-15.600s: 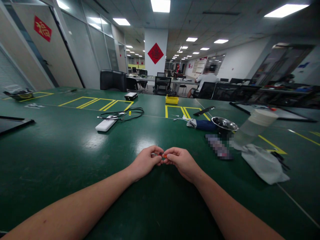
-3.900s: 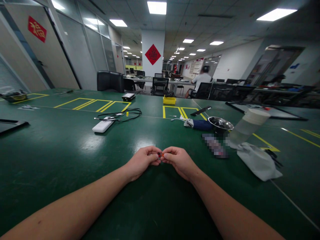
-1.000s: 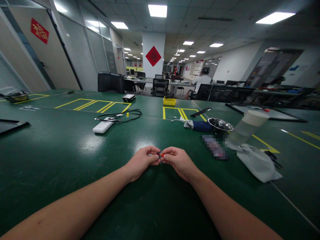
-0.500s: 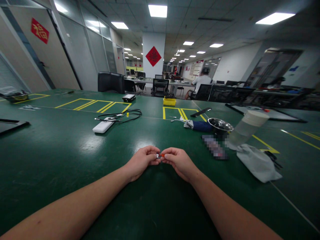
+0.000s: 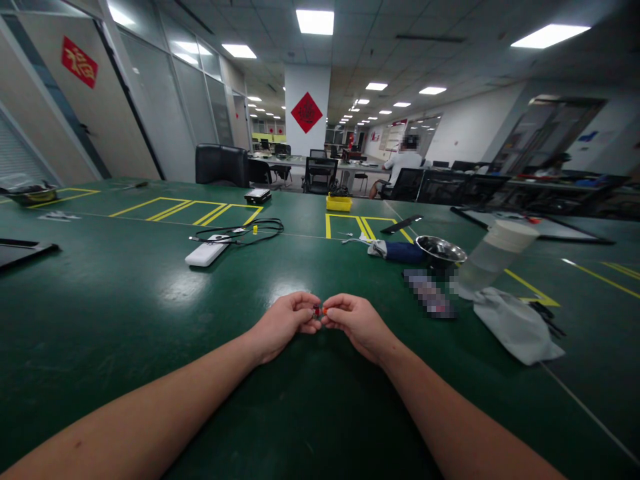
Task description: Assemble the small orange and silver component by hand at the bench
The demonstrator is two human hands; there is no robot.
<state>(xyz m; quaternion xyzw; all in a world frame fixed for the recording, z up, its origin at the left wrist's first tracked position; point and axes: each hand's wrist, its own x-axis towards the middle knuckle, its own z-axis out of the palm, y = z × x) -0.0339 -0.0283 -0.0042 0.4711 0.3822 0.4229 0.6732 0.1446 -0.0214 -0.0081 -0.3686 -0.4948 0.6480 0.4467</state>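
Over the green table [image 5: 240, 300], my two hands meet fingertip to fingertip in the middle of the view. My left hand [image 5: 289, 320] pinches a small red piece [image 5: 317, 311] between thumb and fingers; a shinier side of it is no longer plain to see. My right hand [image 5: 357, 322] is closed in a pinch on a small orange piece [image 5: 325, 311], right beside the red one. Fingers cover most of both pieces, and their exact kind is too small to tell. I cannot make out whether they touch.
A white power bank [image 5: 207, 251] with black cables [image 5: 260, 230] lies ahead on the left. To the right are a metal bowl [image 5: 441, 251], a tilted clear bottle [image 5: 493, 260], a blurred phone-like slab [image 5: 429, 293] and a grey pouch [image 5: 517, 325]. A person [image 5: 403, 163] sits farther back.
The small piece in my left hand has turned: it showed a silvery side before and shows red now. Both hands stay in nearly the same place.
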